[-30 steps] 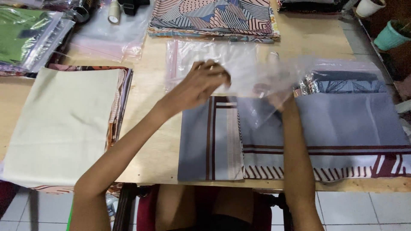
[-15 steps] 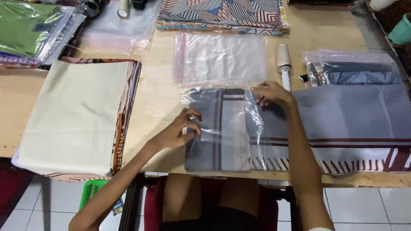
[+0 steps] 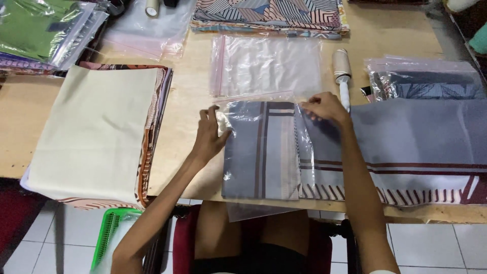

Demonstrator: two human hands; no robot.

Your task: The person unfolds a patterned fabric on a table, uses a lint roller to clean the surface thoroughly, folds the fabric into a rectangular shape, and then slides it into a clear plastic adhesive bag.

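A wooden desk (image 3: 193, 101) carried everything. The long grey cloth (image 3: 406, 147) with maroon stripes lay across its near right side, and a cream fabric stack (image 3: 96, 132) sat at the left. A folded grey cloth (image 3: 261, 152) rested at the front edge, in the middle, partly inside a clear plastic bag (image 3: 253, 109) whose lower end hung over the desk edge. Just behind lay an empty zip bag (image 3: 266, 71), with a patterned fabric pile (image 3: 269, 15) further back. A lint roller (image 3: 342, 71) stood beside the right hand. The left hand (image 3: 209, 134) lay with fingers spread on the bag's left edge; the right hand (image 3: 324, 107) pinched the bag's top rim.
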